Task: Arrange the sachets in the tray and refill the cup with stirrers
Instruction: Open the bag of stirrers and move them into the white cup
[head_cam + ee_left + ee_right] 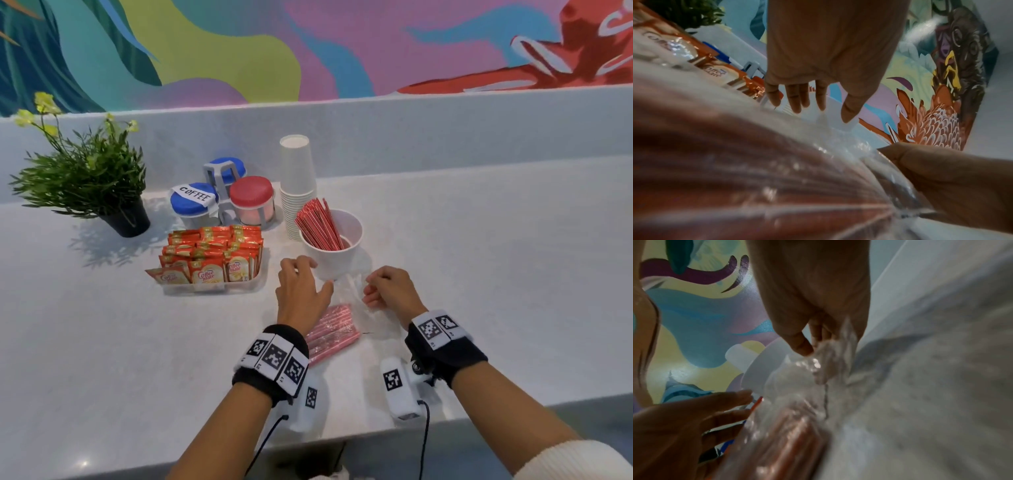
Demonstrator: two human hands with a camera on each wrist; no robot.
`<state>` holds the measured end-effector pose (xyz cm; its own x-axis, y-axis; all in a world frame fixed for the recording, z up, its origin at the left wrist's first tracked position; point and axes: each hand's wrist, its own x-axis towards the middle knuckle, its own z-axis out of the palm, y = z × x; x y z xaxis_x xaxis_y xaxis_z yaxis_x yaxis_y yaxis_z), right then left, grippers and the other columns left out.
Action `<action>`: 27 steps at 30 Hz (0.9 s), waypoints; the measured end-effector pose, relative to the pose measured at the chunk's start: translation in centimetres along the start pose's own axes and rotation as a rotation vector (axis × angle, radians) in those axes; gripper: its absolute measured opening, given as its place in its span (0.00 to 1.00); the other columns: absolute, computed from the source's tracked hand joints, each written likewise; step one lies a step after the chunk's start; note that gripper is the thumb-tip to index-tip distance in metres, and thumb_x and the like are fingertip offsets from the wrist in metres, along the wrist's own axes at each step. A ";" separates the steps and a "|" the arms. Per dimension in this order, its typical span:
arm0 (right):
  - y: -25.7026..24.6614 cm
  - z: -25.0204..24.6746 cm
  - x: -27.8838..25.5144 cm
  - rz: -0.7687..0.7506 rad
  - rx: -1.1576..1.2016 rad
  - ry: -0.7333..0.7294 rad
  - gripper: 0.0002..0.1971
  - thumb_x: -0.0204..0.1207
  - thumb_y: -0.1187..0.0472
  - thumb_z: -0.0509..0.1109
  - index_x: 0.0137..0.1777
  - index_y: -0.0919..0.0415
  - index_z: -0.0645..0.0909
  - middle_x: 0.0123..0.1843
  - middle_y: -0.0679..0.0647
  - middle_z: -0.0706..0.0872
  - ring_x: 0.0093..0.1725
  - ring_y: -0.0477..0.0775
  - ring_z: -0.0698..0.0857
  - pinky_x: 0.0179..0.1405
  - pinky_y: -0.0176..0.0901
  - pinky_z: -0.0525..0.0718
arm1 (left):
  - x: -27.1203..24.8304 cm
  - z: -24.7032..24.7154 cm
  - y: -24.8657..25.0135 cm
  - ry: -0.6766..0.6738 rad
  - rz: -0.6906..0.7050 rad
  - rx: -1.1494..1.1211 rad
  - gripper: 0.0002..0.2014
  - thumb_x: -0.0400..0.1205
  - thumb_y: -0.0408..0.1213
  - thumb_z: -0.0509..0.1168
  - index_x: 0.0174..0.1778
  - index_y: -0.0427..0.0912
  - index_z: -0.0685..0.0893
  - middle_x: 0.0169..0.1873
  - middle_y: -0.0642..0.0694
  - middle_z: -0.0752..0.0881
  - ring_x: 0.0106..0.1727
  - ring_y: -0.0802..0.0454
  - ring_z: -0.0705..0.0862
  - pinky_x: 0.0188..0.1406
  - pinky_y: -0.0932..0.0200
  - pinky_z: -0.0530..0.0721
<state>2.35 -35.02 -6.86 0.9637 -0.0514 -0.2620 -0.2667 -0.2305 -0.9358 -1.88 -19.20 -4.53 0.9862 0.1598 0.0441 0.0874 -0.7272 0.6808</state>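
Left hand [301, 291] spread, fingers relaxed, above stirrer bag [334, 330] beside cup [334, 248]. Right hand [388, 289] curled, pinching bag's clear top.
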 end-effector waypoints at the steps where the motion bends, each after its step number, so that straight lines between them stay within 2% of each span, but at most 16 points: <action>1: 0.6 0.1 -0.4 -0.018 -0.035 -0.041 0.11 0.76 0.71 0.62 0.33 0.61 0.78 0.29 0.56 0.82 0.27 0.51 0.79 0.26 0.36 0.78 | -0.3 0.3 -0.1 -0.065 -0.043 0.046 0.20 0.80 0.44 0.64 0.65 0.41 0.69 0.65 0.41 0.67 0.69 0.42 0.68 0.65 0.49 0.68; 4: 1.6 0.3 -1.5 -0.133 -0.192 -0.148 0.16 0.72 0.72 0.65 0.27 0.55 0.80 0.28 0.50 0.81 0.30 0.46 0.78 0.32 0.36 0.74 | -0.9 0.7 -0.4 -0.272 -0.117 0.154 0.30 0.77 0.52 0.66 0.72 0.44 0.65 0.70 0.42 0.67 0.73 0.42 0.65 0.69 0.47 0.65; 6: 1.6 0.1 -2.1 -0.157 -0.197 -0.215 0.16 0.72 0.71 0.66 0.27 0.53 0.81 0.28 0.49 0.81 0.31 0.45 0.77 0.33 0.36 0.73 | -1.4 0.9 -0.7 -0.375 -0.096 0.227 0.39 0.74 0.55 0.68 0.76 0.44 0.60 0.73 0.41 0.66 0.75 0.41 0.64 0.72 0.46 0.64; 9: 1.9 -0.2 -2.2 -0.157 -0.169 -0.277 0.14 0.72 0.71 0.67 0.30 0.54 0.83 0.31 0.50 0.84 0.33 0.45 0.79 0.35 0.36 0.75 | -1.9 0.9 -1.3 -0.419 -0.061 0.315 0.45 0.71 0.56 0.71 0.78 0.41 0.57 0.73 0.41 0.65 0.75 0.41 0.64 0.72 0.46 0.64; 11: 2.0 -0.4 -2.2 -0.149 -0.167 -0.311 0.08 0.74 0.72 0.66 0.41 0.63 0.86 0.41 0.62 0.88 0.41 0.51 0.83 0.39 0.41 0.79 | -2.0 0.7 -1.6 -0.399 -0.073 0.394 0.43 0.70 0.58 0.71 0.74 0.39 0.62 0.70 0.40 0.67 0.73 0.40 0.66 0.71 0.46 0.66; 13: 2.2 -0.3 -2.2 -0.147 -0.153 -0.346 0.07 0.74 0.73 0.66 0.48 0.70 0.84 0.47 0.68 0.87 0.44 0.55 0.83 0.42 0.45 0.78 | -2.2 0.4 -1.8 -0.395 -0.105 0.434 0.39 0.71 0.59 0.70 0.70 0.37 0.67 0.68 0.39 0.69 0.71 0.39 0.67 0.69 0.45 0.68; 15: 2.0 -0.2 -2.3 -0.181 -0.168 -0.376 0.06 0.74 0.74 0.66 0.46 0.68 0.84 0.43 0.64 0.87 0.41 0.49 0.84 0.42 0.41 0.79 | -2.1 0.3 -1.8 -0.406 -0.116 0.412 0.35 0.74 0.58 0.68 0.68 0.36 0.68 0.67 0.38 0.70 0.71 0.39 0.68 0.68 0.44 0.69; 17: 1.8 -0.1 -2.6 -0.210 -0.178 -0.401 0.08 0.74 0.72 0.68 0.38 0.59 0.82 0.37 0.54 0.85 0.35 0.43 0.84 0.39 0.37 0.79 | -2.0 0.2 -1.8 -0.426 -0.108 0.397 0.31 0.77 0.55 0.66 0.68 0.37 0.69 0.67 0.38 0.70 0.70 0.39 0.69 0.67 0.43 0.69; 21: 1.7 0.3 -3.5 -0.218 -0.136 -0.431 0.04 0.75 0.62 0.71 0.39 0.59 0.83 0.38 0.50 0.86 0.40 0.51 0.85 0.41 0.44 0.81 | -1.6 0.1 -2.0 -0.469 -0.090 0.376 0.27 0.79 0.53 0.65 0.65 0.37 0.71 0.64 0.39 0.74 0.67 0.40 0.73 0.66 0.42 0.72; 25: 1.9 1.2 -3.6 -0.231 -0.051 -0.449 0.10 0.77 0.67 0.67 0.53 0.74 0.83 0.40 0.60 0.84 0.39 0.48 0.83 0.45 0.45 0.80 | -1.7 0.0 -2.3 -0.510 -0.061 0.322 0.24 0.78 0.52 0.66 0.62 0.37 0.74 0.60 0.39 0.78 0.62 0.41 0.78 0.65 0.42 0.75; 27: 2.4 1.7 -3.7 -0.205 0.037 -0.425 0.08 0.77 0.69 0.66 0.52 0.72 0.84 0.42 0.68 0.85 0.41 0.52 0.85 0.45 0.48 0.82 | -1.8 0.0 -2.5 -0.522 -0.053 0.323 0.25 0.78 0.54 0.65 0.61 0.38 0.73 0.60 0.40 0.78 0.62 0.41 0.78 0.65 0.40 0.75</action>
<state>-1.87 -33.74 -8.52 0.9083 0.3953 -0.1367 -0.0789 -0.1590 -0.9841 -3.87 -17.68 -6.30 0.9109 -0.0872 -0.4033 0.0960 -0.9058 0.4126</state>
